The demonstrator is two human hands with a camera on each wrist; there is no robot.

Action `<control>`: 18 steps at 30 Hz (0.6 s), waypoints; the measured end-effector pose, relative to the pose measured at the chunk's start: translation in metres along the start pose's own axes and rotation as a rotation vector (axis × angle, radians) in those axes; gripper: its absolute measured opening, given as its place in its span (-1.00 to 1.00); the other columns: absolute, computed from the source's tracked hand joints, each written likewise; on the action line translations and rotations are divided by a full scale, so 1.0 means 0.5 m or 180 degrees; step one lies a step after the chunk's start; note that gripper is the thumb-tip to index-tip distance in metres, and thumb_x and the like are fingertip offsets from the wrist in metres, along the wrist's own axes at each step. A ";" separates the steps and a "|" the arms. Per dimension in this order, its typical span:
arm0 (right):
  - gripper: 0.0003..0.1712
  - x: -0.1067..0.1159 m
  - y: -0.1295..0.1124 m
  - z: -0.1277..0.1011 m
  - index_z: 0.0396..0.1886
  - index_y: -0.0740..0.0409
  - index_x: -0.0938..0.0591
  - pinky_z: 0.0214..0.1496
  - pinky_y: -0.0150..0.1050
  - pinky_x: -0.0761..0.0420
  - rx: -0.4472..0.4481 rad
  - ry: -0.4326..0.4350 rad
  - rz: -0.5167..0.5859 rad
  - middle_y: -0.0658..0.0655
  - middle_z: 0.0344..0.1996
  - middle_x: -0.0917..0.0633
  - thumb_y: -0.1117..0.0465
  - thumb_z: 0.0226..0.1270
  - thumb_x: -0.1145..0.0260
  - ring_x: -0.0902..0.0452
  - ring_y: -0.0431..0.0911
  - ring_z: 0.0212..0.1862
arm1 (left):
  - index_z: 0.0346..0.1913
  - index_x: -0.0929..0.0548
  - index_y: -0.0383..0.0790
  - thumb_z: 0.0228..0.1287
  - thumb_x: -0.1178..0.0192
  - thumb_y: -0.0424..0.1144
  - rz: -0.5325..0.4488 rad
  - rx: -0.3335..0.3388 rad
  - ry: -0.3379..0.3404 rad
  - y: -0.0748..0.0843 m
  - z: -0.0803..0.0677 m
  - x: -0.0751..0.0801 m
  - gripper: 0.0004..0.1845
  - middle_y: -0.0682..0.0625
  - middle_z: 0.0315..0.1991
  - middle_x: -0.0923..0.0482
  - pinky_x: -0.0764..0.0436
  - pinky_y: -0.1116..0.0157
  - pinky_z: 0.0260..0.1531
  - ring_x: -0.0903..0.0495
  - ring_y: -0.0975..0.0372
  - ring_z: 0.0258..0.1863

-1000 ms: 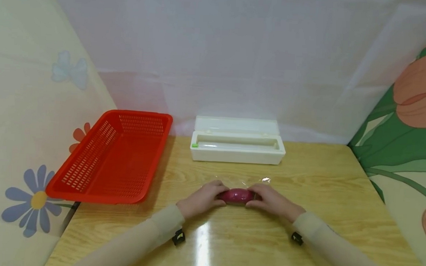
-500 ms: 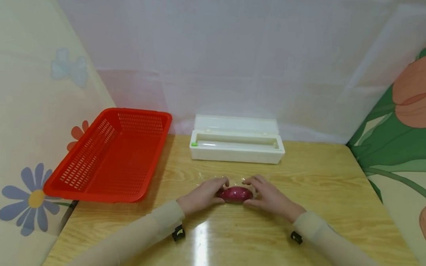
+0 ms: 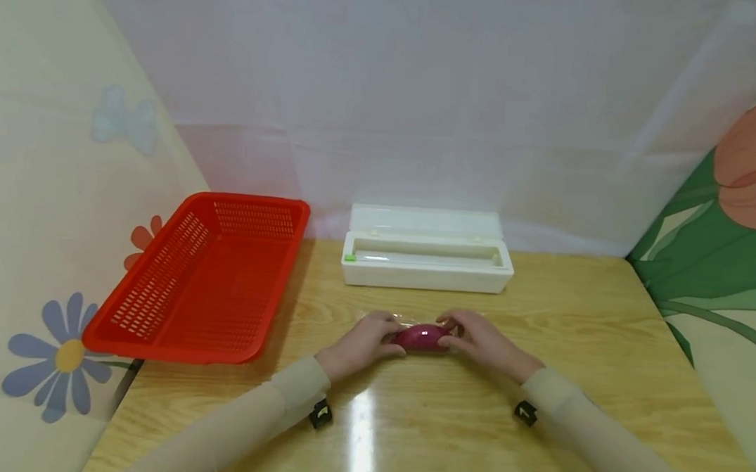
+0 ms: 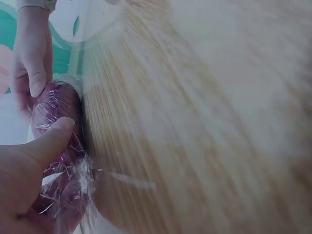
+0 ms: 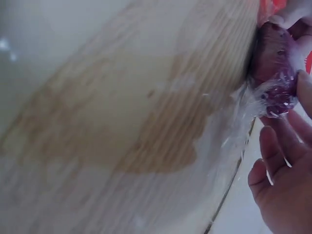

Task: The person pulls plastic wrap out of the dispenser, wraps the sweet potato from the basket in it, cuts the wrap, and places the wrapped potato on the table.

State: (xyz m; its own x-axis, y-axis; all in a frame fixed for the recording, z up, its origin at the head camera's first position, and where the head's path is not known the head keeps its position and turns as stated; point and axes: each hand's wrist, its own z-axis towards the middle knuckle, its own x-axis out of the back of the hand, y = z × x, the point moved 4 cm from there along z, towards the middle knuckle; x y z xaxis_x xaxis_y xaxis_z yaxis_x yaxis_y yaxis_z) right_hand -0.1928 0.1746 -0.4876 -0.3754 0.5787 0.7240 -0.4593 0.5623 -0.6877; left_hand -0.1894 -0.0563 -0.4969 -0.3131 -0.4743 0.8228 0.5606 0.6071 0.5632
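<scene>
A purple sweet potato [image 3: 421, 336] wrapped in clear cling film [image 5: 243, 102] lies on the wooden table [image 3: 408, 420], in the middle. My left hand [image 3: 370, 340] grips its left end, with the thumb [image 4: 51, 141] pressed on the film-covered skin [image 4: 61, 112]. My right hand [image 3: 477, 341] holds the right end, its fingers [image 4: 34, 73] curled over the potato's tip. In the right wrist view the potato [image 5: 273, 63] shows crinkled film bunched at its end, and the right hand's fingers [image 5: 280, 165] lie close beside it.
A red plastic basket [image 3: 205, 278] sits at the table's left, overhanging the edge. A white cling film dispenser box [image 3: 426, 259] stands open at the back centre. Patterned cloth screens stand on the left, back and right.
Both hands have rolled the potato a little away from me, toward the dispenser. The loose film that lay flat beyond it is now drawn up around it.
</scene>
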 end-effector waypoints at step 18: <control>-0.38 0.003 -0.035 -0.011 0.22 0.24 -0.70 -0.13 -0.23 -0.59 0.0416 0.0326 -0.1539 0.04 -0.23 -0.64 0.01 0.24 -0.57 -0.46 -0.12 -0.18 | 0.20 -0.70 -0.26 0.38 -0.40 -0.16 -0.0016 0.0065 -0.0094 0.000 0.016 0.006 -0.60 -0.08 -0.06 -0.75 -0.67 0.18 0.01 -0.68 0.16 -0.10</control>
State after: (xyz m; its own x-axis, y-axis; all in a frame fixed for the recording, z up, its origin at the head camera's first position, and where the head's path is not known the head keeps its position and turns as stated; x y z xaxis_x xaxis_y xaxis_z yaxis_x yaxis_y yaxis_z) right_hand -0.1807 0.1689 -0.4747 -0.0172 0.3291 0.9441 -0.6603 0.7053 -0.2579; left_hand -0.1964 -0.0524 -0.4939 -0.3386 -0.4584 0.8217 0.5433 0.6177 0.5685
